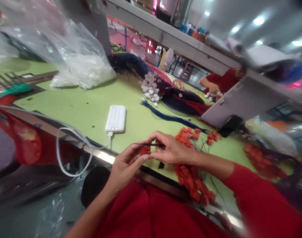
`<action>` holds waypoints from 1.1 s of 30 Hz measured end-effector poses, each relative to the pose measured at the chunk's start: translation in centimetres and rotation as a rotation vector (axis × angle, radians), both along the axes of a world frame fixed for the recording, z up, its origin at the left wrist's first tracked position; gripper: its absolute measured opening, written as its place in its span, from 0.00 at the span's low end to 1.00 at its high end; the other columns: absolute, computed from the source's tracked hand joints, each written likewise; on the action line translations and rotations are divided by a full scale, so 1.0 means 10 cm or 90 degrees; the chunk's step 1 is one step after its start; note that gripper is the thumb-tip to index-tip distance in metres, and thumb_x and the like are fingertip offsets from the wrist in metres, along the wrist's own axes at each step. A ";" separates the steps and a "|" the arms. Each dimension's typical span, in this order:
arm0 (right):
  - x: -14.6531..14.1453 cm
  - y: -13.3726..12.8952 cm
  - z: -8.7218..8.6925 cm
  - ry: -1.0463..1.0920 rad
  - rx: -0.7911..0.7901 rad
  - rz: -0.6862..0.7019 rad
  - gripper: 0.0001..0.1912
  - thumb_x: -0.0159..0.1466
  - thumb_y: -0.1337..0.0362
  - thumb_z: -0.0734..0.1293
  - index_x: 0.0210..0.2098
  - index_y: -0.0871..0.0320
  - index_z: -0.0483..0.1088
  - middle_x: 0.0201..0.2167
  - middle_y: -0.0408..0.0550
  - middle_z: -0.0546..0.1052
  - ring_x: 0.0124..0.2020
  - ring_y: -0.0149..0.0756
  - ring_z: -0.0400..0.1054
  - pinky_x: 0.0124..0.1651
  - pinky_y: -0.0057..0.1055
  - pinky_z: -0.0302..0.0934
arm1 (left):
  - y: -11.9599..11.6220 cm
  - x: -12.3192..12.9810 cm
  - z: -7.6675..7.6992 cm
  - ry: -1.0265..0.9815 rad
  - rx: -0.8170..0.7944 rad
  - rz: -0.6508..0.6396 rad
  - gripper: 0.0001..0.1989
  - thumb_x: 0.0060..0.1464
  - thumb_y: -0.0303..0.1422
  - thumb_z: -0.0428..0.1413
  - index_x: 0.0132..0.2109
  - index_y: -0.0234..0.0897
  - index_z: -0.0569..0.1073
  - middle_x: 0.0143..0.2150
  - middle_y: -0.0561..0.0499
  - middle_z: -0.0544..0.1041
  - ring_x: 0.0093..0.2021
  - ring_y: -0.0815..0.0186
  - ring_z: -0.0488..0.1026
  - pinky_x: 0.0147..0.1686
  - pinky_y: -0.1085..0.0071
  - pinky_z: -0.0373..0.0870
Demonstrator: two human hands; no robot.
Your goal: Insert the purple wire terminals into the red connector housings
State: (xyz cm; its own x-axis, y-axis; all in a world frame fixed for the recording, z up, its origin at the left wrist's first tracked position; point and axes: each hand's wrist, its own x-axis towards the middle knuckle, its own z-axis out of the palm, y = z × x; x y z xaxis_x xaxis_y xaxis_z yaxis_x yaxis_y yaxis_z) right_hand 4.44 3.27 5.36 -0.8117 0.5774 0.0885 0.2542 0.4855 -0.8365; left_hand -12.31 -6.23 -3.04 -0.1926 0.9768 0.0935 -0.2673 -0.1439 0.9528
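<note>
Your left hand (126, 167) clasps the red connector (145, 150); your right hand (172, 148) pinches a black wire (151, 144) at its 3 o'clock. Keep both steady.

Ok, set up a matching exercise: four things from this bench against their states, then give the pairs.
Things:
1 White power bank
2 Red connector block
3 Clear plastic bag
4 Blue wire bundle

States:
A Filled with white parts
B Held in the left hand
C Running toward a heap of red connectors
D White cable plugged in

Pairs: 1D, 2B, 3A, 4C
</note>
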 end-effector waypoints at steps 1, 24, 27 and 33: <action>0.07 -0.02 0.01 0.010 -0.006 -0.031 0.17 0.61 0.64 0.72 0.48 0.59 0.67 0.35 0.42 0.71 0.27 0.25 0.61 0.30 0.24 0.58 | 0.01 0.02 0.00 0.014 0.008 -0.001 0.17 0.53 0.33 0.67 0.50 0.39 0.80 0.47 0.45 0.83 0.46 0.61 0.82 0.49 0.71 0.79; 0.51 -0.38 -0.16 0.094 0.028 -0.175 0.08 0.71 0.63 0.62 0.48 0.57 0.69 0.36 0.45 0.75 0.36 0.31 0.70 0.42 0.29 0.66 | 0.08 0.35 0.14 -0.298 -0.118 -0.101 0.17 0.43 0.32 0.73 0.42 0.36 0.82 0.37 0.49 0.84 0.30 0.69 0.79 0.35 0.75 0.79; 0.60 -0.46 -0.11 0.039 0.058 -0.165 0.08 0.73 0.64 0.58 0.49 0.56 0.66 0.32 0.44 0.73 0.32 0.31 0.69 0.39 0.28 0.64 | 0.11 0.36 0.20 -0.420 -0.168 -0.073 0.17 0.43 0.34 0.74 0.40 0.35 0.81 0.35 0.50 0.82 0.29 0.71 0.78 0.32 0.78 0.78; 0.65 -0.55 -0.13 -0.024 0.115 -0.147 0.07 0.73 0.66 0.57 0.48 0.56 0.65 0.26 0.40 0.71 0.26 0.30 0.66 0.33 0.27 0.60 | 0.15 0.43 0.24 -0.562 -0.233 -0.026 0.08 0.51 0.32 0.69 0.38 0.34 0.80 0.38 0.48 0.83 0.30 0.71 0.78 0.33 0.78 0.81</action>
State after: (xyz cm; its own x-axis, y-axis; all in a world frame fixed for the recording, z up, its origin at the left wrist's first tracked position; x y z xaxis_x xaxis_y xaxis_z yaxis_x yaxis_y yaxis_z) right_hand 10.93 -2.23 4.08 -0.6649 0.7252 0.1788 0.4047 0.5509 -0.7299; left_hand -7.99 -4.70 -0.66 -0.0117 0.9241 -0.3821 -0.9093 0.1491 0.3885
